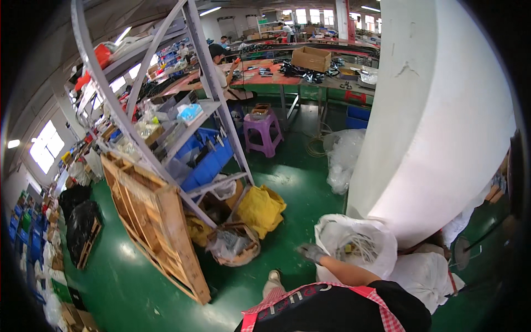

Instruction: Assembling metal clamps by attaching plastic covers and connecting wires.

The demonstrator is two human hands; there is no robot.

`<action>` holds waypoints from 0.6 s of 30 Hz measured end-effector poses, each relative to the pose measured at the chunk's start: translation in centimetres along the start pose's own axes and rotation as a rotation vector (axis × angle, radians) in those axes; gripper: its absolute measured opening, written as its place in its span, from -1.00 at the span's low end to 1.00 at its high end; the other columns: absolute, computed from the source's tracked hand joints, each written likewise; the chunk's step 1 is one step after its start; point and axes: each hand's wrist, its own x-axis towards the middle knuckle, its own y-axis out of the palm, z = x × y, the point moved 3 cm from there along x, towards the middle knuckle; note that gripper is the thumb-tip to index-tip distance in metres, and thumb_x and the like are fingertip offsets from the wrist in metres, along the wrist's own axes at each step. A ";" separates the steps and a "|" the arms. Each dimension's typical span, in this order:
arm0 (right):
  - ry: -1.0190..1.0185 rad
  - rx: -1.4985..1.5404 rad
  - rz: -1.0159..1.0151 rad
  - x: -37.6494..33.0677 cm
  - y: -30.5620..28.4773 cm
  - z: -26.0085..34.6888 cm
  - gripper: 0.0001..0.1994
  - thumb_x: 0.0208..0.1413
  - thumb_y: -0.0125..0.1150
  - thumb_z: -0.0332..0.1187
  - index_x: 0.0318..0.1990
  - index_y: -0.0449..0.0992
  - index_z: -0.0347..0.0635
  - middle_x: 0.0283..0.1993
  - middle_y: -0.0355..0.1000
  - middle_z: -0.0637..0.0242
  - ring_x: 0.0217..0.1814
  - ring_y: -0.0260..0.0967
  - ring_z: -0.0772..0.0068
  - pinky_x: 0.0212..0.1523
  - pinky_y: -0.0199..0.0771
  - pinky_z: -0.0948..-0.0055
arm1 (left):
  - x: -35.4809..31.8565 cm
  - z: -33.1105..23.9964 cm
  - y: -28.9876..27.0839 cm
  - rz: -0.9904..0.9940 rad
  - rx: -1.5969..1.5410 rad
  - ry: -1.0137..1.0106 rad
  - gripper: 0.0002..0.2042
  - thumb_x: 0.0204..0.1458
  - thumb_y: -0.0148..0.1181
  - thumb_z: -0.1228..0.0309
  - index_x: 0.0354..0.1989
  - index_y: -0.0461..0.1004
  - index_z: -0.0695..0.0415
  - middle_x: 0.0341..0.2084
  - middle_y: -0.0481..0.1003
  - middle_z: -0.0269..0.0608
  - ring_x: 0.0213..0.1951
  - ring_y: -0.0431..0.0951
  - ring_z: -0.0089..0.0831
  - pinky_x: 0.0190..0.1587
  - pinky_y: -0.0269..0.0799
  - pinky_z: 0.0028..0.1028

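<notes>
My right hand (313,253), in a grey glove, reaches out to the left past the rim of a white woven sack (327,226). Its fingers look loosely stretched, and I see nothing held in them. Inside the open sack lie pale strips or tubes (362,248) and some small yellowish pieces. Whether the hand touches the sack's near side, I cannot tell. My left hand is out of view. To the left of the hand, on the green floor, stands a round basket (250,255) with grey plastic wrapping in it, beside a yellow cloth or bag (263,210).
A metal shelf rack (235,138) with blue bins (207,163) rises ahead on the left, with a wooden pallet (160,221) leaning by it. A white pillar (420,122) stands on the right. Farther off are a purple stool (264,131), a person (220,69) and a long worktable (271,80).
</notes>
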 end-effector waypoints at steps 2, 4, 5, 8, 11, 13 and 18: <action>0.305 0.038 0.069 0.5 1.5 -6.3 -0.58 0.08 -0.01 0.03 -0.08 0.48 -0.07 -0.10 0.46 0.05 -0.08 0.42 0.02 -0.06 0.39 0.16 | 4.4 -1.9 -4.9 -0.018 0.078 0.036 -0.62 0.09 -0.05 0.15 -0.16 0.48 0.24 -0.22 0.50 0.00 -0.20 0.52 -0.18 -0.15 0.39 -0.30; 0.388 -0.190 0.200 -0.8 2.7 -13.0 -0.58 0.06 0.00 0.03 -0.14 0.48 -0.10 -0.20 0.44 0.06 -0.18 0.42 0.05 -0.15 0.40 0.18 | 10.0 -3.6 -9.2 -0.045 0.279 0.140 -0.62 0.08 -0.04 0.16 -0.16 0.48 0.23 -0.20 0.50 0.02 -0.19 0.52 -0.16 -0.15 0.39 -0.31; 0.442 -0.225 0.232 -1.7 2.5 -15.9 -0.59 0.05 0.01 0.03 -0.17 0.48 -0.12 -0.25 0.43 0.06 -0.22 0.42 0.07 -0.19 0.41 0.20 | 13.3 -4.5 -11.6 -0.120 0.504 0.275 -0.63 0.08 -0.04 0.17 -0.15 0.48 0.23 -0.19 0.50 0.03 -0.19 0.52 -0.16 -0.15 0.40 -0.31; 0.905 0.171 0.000 -7.2 -0.8 -22.7 -0.59 0.01 0.03 0.03 -0.25 0.48 -0.16 -0.40 0.41 0.07 -0.37 0.42 0.12 -0.32 0.42 0.24 | 18.3 -19.7 -24.2 -0.323 -0.332 0.167 -0.57 0.08 -0.07 0.12 -0.10 0.47 0.22 -0.19 0.51 0.04 -0.23 0.53 -0.10 -0.16 0.38 -0.33; 1.124 0.687 -0.247 -5.1 -1.4 -25.5 -0.58 -0.02 0.06 0.03 -0.34 0.48 -0.20 -0.55 0.39 0.09 -0.52 0.42 0.17 -0.44 0.44 0.28 | 19.4 -35.4 -37.9 -0.367 -0.656 0.390 -0.51 0.09 -0.15 0.04 -0.21 0.45 0.31 -0.40 0.49 0.07 -0.34 0.46 -0.13 -0.23 0.30 -0.27; 1.198 0.781 -0.270 -3.0 -1.3 -27.5 -0.60 -0.03 0.07 0.01 -0.37 0.48 -0.21 -0.60 0.38 0.11 -0.58 0.40 0.21 -0.50 0.43 0.30 | 23.9 -43.2 -42.8 -0.409 -0.645 0.496 -0.55 0.08 -0.08 0.04 -0.21 0.47 0.24 -0.43 0.47 0.02 -0.41 0.44 -0.12 -0.26 0.31 -0.26; 1.191 0.666 -0.178 9.2 -6.7 -28.6 -0.69 -0.01 0.07 -0.07 -0.41 0.48 -0.15 -0.62 0.36 0.20 -0.63 0.34 0.28 -0.56 0.36 0.33 | 34.7 -53.5 -40.5 -0.603 0.100 0.712 -0.59 0.12 -0.15 0.04 -0.26 0.49 0.14 -0.31 0.49 0.14 -0.22 0.51 0.03 -0.20 0.43 -0.18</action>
